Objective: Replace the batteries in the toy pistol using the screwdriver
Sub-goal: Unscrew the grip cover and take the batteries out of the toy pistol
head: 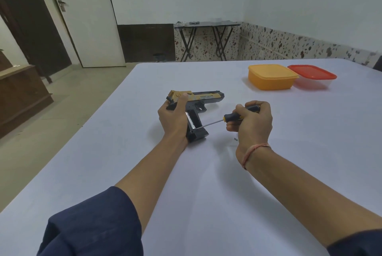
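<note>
A tan and black toy pistol (203,98) lies on its side on the white table (206,173), barrel pointing right. My left hand (173,116) grips its rear and pins it to the table. My right hand (251,120) is closed round the black and yellow handle of a screwdriver (233,117). Its metal shaft slants down left, with the tip against the lower end of the black grip (196,129). A shiny metal strip shows along the grip's left edge. A tiny dark object, possibly a screw (235,139), lies on the table beside my right wrist.
An orange lidded container (271,77) and a clear container with a red lid (313,76) stand at the table's back right. The table's left edge runs diagonally, with floor beyond. A folding table stands at the far wall.
</note>
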